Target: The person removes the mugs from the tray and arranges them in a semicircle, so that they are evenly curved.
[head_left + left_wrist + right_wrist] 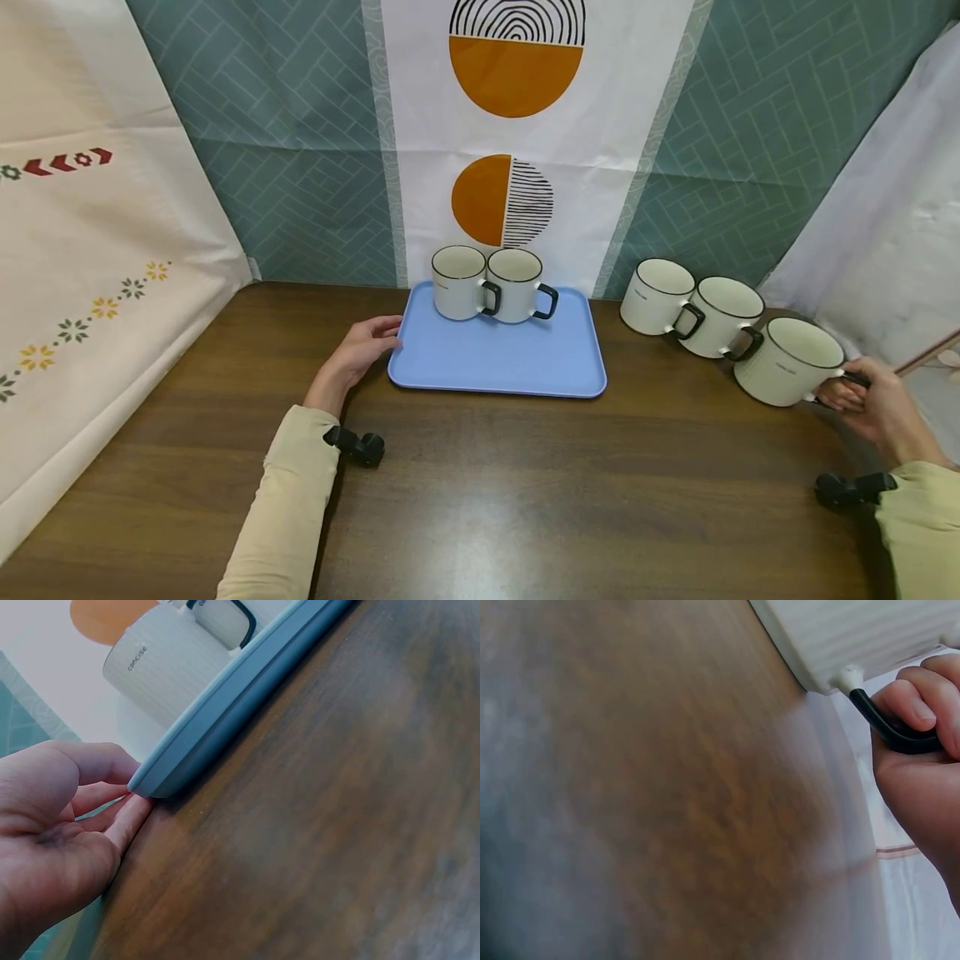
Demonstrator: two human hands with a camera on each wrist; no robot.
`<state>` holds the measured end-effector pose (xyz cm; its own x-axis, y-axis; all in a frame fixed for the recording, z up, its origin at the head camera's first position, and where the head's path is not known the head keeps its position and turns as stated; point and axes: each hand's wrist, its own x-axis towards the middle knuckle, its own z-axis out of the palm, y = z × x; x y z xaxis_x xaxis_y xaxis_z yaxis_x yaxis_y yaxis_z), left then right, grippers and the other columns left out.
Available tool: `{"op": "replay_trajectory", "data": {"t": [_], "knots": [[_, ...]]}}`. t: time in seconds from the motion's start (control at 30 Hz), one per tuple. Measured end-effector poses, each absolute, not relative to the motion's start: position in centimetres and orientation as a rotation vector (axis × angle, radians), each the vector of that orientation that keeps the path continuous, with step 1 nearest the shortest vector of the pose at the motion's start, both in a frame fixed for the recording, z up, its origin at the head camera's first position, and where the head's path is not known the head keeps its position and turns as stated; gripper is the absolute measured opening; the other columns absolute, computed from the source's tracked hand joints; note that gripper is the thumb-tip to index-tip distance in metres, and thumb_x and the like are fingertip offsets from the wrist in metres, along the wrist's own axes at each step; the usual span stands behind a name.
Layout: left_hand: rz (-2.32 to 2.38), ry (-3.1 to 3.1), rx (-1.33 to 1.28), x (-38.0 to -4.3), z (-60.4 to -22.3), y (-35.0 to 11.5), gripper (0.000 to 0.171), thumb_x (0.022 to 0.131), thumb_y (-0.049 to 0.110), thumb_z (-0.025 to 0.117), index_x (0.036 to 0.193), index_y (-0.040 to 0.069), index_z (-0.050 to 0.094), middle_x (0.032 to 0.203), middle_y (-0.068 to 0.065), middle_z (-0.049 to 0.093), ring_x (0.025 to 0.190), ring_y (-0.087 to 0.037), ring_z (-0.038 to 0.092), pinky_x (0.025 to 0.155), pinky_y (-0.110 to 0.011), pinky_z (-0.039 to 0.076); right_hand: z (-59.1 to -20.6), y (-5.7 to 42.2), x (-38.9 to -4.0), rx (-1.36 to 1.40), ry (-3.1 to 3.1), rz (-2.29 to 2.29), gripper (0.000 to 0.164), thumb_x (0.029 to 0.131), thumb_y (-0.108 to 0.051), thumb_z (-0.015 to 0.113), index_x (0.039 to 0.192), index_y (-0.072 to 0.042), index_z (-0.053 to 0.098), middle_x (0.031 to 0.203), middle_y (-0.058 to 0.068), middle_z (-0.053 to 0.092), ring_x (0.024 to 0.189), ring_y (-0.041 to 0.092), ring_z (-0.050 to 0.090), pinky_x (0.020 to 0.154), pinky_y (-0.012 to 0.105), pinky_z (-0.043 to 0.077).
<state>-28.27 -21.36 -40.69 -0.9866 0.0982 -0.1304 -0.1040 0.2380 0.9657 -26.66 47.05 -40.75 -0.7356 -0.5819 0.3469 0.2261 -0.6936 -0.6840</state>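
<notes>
A light-blue tray (495,367) lies on the table with two white mugs (459,287) side by side near its back edge. My left hand (365,350) holds the tray's left edge, thumb and fingers pinching the rim (161,776) in the left wrist view. At the far right my right hand (873,404) grips the black handle (900,739) of a white mug (791,367). That mug is the nearest of three in a slanting row; a middle mug (720,321) and a rear mug (656,296) stand beside it. All have dark rims and black handles.
The brown wooden table (525,492) spreads in front of the tray. A patterned green and white cloth (300,167) hangs right behind it. White cloths border the left (112,292) and right (885,225) sides, the right one close to my right hand.
</notes>
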Motion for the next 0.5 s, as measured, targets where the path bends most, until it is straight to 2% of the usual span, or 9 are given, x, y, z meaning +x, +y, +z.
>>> {"op": "replay_trajectory", "data": {"t": [0.2, 0.5], "knots": [[1.837, 2.347, -0.010, -28.3, -40.8, -21.4, 0.051, 0.096, -0.002, 0.051, 0.144, -0.007, 0.036, 0.143, -0.026, 0.040, 0.132, -0.035, 0.040, 0.107, -0.043, 0.035, -41.0, 46.8, -27.5, -0.835, 0.818, -2.330, 0.043, 0.092, -0.002, 0.029, 0.050, -0.001, 0.019, 0.047, 0.005, 0.010, 0.038, 0.014, 0.009, 0.047, 0.028, 0.002], [1.854, 2.330, -0.014, -28.2, -40.8, -21.3, 0.051, 0.096, -0.003, 0.051, 0.144, -0.008, 0.035, 0.144, -0.027, 0.039, 0.132, -0.035, 0.039, 0.108, -0.043, 0.034, -40.3, 45.8, -26.8, -0.801, 0.879, -2.332, 0.045, 0.094, 0.000, 0.028, 0.050, 0.000, 0.016, 0.050, 0.006, 0.010, 0.042, 0.017, 0.010, 0.050, 0.030, 0.003]]}}
